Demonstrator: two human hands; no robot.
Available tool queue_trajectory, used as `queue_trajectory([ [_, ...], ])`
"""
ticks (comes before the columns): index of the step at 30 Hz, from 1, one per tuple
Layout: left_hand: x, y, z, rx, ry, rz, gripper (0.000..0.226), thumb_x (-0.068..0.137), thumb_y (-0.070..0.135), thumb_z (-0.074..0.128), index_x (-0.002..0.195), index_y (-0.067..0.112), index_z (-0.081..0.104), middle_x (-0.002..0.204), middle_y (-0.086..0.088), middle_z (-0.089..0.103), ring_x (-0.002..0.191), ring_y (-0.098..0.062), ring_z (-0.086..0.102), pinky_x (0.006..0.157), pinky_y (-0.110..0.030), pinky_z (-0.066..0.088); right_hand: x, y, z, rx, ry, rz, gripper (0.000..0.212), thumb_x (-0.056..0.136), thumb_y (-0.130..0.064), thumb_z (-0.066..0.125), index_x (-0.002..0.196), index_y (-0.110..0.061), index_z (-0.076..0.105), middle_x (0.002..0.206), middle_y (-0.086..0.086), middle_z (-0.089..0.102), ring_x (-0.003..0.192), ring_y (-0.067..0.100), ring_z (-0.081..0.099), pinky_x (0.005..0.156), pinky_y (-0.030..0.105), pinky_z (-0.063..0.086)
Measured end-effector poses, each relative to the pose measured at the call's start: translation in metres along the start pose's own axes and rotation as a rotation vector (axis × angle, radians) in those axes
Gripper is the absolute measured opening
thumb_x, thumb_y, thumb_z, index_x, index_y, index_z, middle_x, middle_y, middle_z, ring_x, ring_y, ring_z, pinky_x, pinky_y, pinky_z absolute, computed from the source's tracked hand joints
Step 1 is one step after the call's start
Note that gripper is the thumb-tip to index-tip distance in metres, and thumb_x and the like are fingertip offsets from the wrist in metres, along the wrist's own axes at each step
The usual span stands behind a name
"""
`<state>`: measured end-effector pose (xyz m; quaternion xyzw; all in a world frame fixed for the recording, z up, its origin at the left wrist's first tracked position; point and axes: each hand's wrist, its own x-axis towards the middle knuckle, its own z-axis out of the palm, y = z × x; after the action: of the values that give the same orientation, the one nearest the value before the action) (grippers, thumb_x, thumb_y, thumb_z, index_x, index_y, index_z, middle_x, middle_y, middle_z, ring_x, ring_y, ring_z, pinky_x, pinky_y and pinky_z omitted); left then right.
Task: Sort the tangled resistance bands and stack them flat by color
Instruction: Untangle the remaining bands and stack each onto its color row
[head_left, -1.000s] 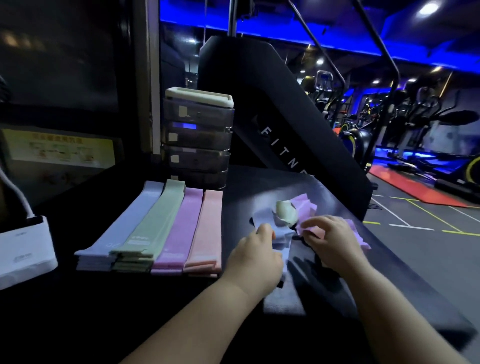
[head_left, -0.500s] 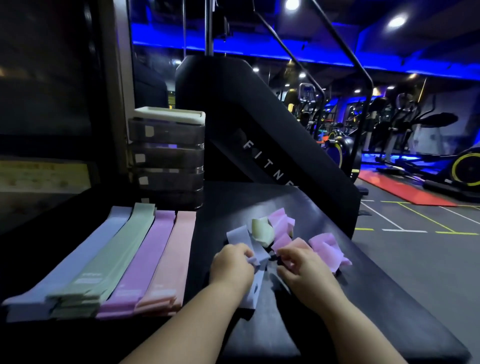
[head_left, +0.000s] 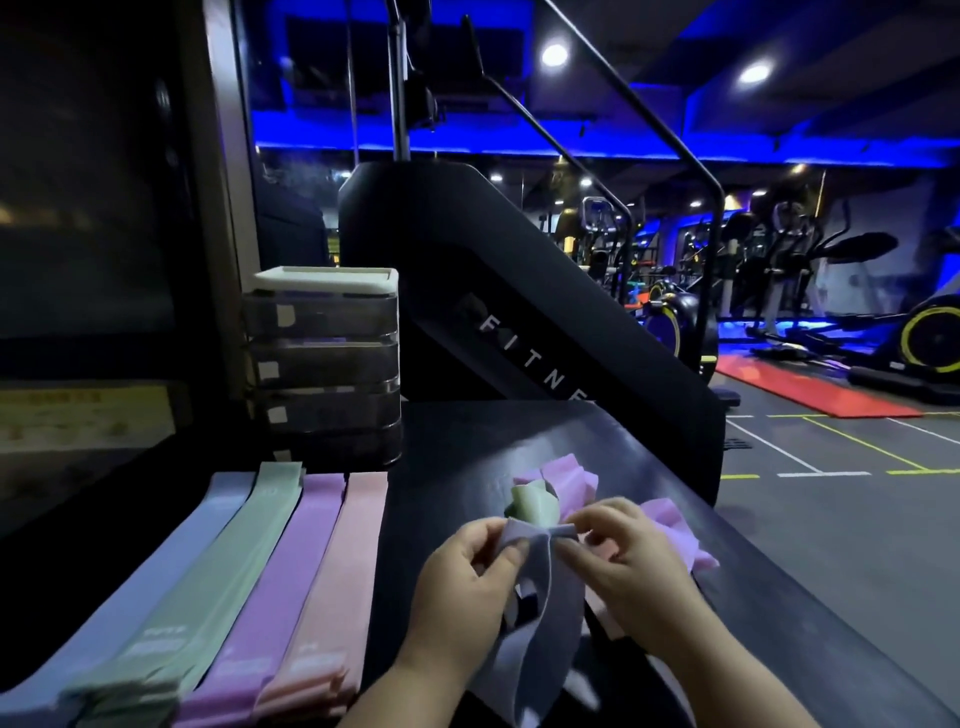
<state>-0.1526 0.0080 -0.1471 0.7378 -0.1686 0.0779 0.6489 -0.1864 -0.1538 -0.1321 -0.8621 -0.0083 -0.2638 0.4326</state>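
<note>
Blue band (head_left: 540, 587) comes up out of the tangle (head_left: 569, 475).
My left hand (head_left: 462, 582) and right hand (head_left: 628, 566) pinch its top, loop hanging over the table (head_left: 467, 441); I judge it nearly free for the blue stack (head_left: 135, 597).

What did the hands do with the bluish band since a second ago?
The left hand and right hand have lifted the bluish band out of the tangle, toward the person; both now pinch its top and its loop hangs down. Before, they held it low on the table. The rest of the tangle and the four flat stacks stayed put.
</note>
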Motion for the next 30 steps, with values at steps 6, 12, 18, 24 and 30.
queue_trajectory([
  [6, -0.014, 0.017, -0.003, -0.217, -0.017, -0.004, 0.031, 0.072, 0.048, 0.069, 0.094, 0.026, 0.070, 0.085, -0.005, 0.072, 0.076, -0.013, 0.066, 0.072, -0.031, 0.054, -0.011, -0.021, -0.017, 0.349, -0.091, 0.033, 0.017, 0.090, -0.018, 0.067, 0.074, -0.010, 0.066, 0.065, -0.001, 0.057, 0.062, 0.008, 0.049, 0.059, 0.022, 0.040],
  [12, -0.018, 0.038, -0.004, -0.364, -0.092, -0.025, 0.038, 0.067, 0.050, 0.072, 0.097, 0.027, 0.071, 0.094, -0.019, 0.069, 0.078, -0.022, 0.064, 0.076, -0.040, 0.052, -0.017, -0.028, -0.023, 0.614, -0.070, 0.164, 0.022, 0.088, -0.027, 0.070, 0.075, -0.009, 0.066, 0.067, 0.008, 0.056, 0.062, 0.020, 0.048, 0.059, 0.032, 0.039],
  [18, -0.018, 0.034, -0.002, -0.338, -0.060, -0.061, 0.009, 0.082, 0.032, 0.070, 0.089, 0.026, 0.072, 0.091, -0.011, 0.071, 0.075, -0.018, 0.065, 0.071, -0.033, 0.053, -0.016, -0.022, -0.030, 0.760, -0.007, 0.260, 0.039, 0.082, -0.035, 0.071, 0.093, 0.001, 0.061, 0.081, 0.016, 0.057, 0.073, 0.026, 0.051, 0.065, 0.036, 0.040],
  [24, -0.025, 0.020, 0.001, -0.165, -0.073, -0.047, 0.034, 0.088, 0.007, 0.062, 0.089, 0.040, 0.073, 0.095, 0.011, 0.068, 0.087, 0.000, 0.061, 0.078, -0.014, 0.046, -0.015, -0.012, -0.029, 0.800, 0.041, 0.312, 0.017, 0.094, -0.023, 0.062, 0.098, -0.006, 0.063, 0.080, 0.011, 0.062, 0.067, 0.018, 0.058, 0.058, 0.027, 0.047],
  [30, -0.023, 0.031, 0.006, -0.067, -0.119, 0.058, 0.018, 0.082, 0.045, 0.067, 0.089, 0.030, 0.074, 0.090, 0.009, 0.074, 0.093, -0.010, 0.066, 0.087, -0.025, 0.052, -0.016, -0.013, -0.021, 0.719, 0.036, 0.271, 0.012, 0.096, -0.023, 0.059, 0.090, -0.013, 0.065, 0.074, 0.003, 0.063, 0.066, 0.011, 0.059, 0.061, 0.025, 0.046],
])
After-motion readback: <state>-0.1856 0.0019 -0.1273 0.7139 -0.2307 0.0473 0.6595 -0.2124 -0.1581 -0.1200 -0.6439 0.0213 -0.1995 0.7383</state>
